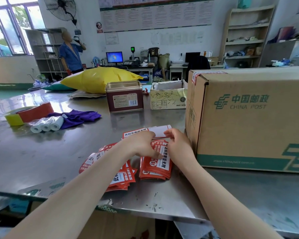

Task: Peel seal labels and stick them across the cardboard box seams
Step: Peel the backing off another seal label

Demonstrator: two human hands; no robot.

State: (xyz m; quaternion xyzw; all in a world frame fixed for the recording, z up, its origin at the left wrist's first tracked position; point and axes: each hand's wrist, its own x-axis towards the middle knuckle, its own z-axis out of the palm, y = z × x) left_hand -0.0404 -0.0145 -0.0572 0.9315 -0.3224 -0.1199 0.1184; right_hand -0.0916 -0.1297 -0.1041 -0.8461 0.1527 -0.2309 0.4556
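Several red-and-white seal labels lie spread on the steel table; one stack of labels sits in front of me, more labels fan out to its left. My left hand presses down on the stack, thumb on the top label. My right hand pinches the far edge of that top label beside a white backing sheet. The big China Post cardboard box stands right of my hands, with one seal label stuck over its top left corner.
A maroon tin and a small open carton stand behind the labels. A purple cloth, paper rolls and tape rolls lie at left. A yellow bag is farther back, a person stands beyond.
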